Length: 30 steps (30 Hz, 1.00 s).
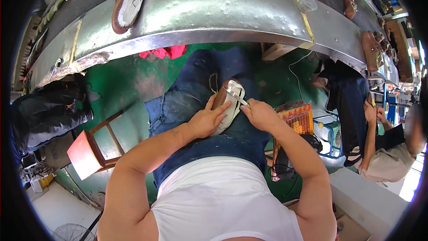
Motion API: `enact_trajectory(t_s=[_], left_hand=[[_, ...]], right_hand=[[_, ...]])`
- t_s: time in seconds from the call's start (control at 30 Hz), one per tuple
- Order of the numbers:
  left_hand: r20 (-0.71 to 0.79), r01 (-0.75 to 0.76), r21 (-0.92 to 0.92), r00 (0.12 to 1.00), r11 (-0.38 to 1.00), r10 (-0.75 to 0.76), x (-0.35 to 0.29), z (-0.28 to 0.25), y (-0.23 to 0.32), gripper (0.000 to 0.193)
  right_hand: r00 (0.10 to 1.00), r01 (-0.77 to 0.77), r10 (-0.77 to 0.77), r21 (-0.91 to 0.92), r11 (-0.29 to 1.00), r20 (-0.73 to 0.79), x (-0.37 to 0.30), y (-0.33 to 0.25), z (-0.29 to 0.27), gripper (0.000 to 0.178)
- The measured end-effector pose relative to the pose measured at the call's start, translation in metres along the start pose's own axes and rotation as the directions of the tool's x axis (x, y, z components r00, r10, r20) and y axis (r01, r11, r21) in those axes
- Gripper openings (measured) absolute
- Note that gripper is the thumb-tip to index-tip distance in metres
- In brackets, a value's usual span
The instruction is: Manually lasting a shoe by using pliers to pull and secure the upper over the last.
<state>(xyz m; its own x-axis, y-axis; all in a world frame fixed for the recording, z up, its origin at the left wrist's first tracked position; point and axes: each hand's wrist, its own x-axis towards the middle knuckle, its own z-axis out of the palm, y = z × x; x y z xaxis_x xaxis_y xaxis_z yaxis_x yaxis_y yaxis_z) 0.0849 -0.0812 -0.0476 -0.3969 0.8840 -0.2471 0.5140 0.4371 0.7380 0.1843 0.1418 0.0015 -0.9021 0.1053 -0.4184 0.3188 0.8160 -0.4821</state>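
Observation:
A brown shoe upper with a white underside [230, 115] lies across my lap, pale side facing up and toward the right. My left hand [207, 119] grips it along its left side, fingers reaching over the white part. In my right hand [262, 115] is a slim metal tool [236, 97] with a pale end. Its shaft lies over the upper part of the shoe, near the brown edge. The exact kind of tool is too small to make out, and my fingers hide its rear end.
A metal-topped bench [214, 9] runs ahead of me. On it are another brown shoe [119, 13], a clear cup [306, 3] and several brown shoes [372, 49] at right. A red-topped stool [86, 154] stands left, a beaded seat [298, 118] right. Another person [388, 160] sits at far right.

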Motion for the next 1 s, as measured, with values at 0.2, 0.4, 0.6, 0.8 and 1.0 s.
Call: enact_trajectory(t_s=[0.2,0.4,0.6,0.8,1.0], left_hand=[[-0.047,-0.013,-0.197,0.999,0.98,0.004,-0.015,0.009,-0.016,0.068],[0.096,0.217,-0.392,0.976,0.894,-0.195,-0.012,0.006,-0.018,0.096],[0.332,0.408,-0.194,0.883,0.892,-0.332,-0.007,-0.056,0.029,0.112],[-0.253,-0.035,-0.128,0.967,0.991,0.001,-0.017,-0.127,0.053,0.084],[-0.236,-0.014,-0.635,0.956,0.773,-0.176,0.06,-0.105,0.05,0.048]], right_hand=[[0.998,-0.029,0.019,0.177,0.984,0.054,-0.013,-0.016,-0.021,0.041],[0.988,-0.025,0.011,0.086,0.996,0.157,-0.032,-0.015,0.01,0.04],[0.99,-0.134,0.136,0.57,0.811,0.039,-0.044,0.012,0.013,0.04],[0.958,-0.134,0.277,0.732,0.668,-0.078,-0.054,0.039,0.024,0.039],[0.976,-0.059,0.195,0.754,0.655,-0.092,-0.051,0.035,0.022,0.027]])
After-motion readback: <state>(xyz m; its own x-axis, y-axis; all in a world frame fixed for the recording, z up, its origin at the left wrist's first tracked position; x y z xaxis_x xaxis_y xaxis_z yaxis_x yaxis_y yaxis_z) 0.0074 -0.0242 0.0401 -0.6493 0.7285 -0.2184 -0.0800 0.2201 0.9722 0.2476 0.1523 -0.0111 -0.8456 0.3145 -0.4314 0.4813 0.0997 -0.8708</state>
